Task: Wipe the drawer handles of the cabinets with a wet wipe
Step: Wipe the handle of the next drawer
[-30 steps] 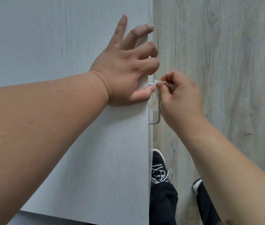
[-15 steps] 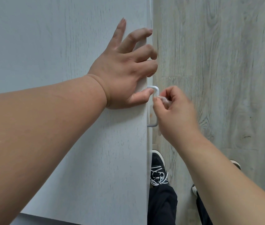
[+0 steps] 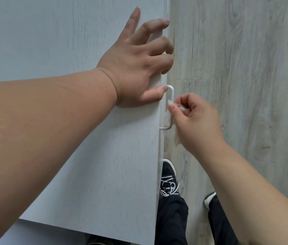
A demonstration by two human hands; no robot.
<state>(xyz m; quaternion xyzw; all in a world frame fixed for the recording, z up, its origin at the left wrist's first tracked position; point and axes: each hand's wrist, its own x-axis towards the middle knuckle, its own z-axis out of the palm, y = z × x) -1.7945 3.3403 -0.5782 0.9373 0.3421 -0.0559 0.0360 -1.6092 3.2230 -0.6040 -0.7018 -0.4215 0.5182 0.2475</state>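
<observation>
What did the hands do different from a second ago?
The right hand, pinching the white wet wipe, slid along the thin white metal drawer handle from its far end toward the middle, baring the far corner. The left hand stayed on the pale grey wooden cabinet, fingers hooked over its edge.

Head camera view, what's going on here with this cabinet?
A person is wiping the handle of a cabinet. The right hand pinches a wet wipe against the handle's bar, about midway along it. The left hand holds the cabinet's front edge, fingers curled over it, thumb by the handle's far end.
</observation>
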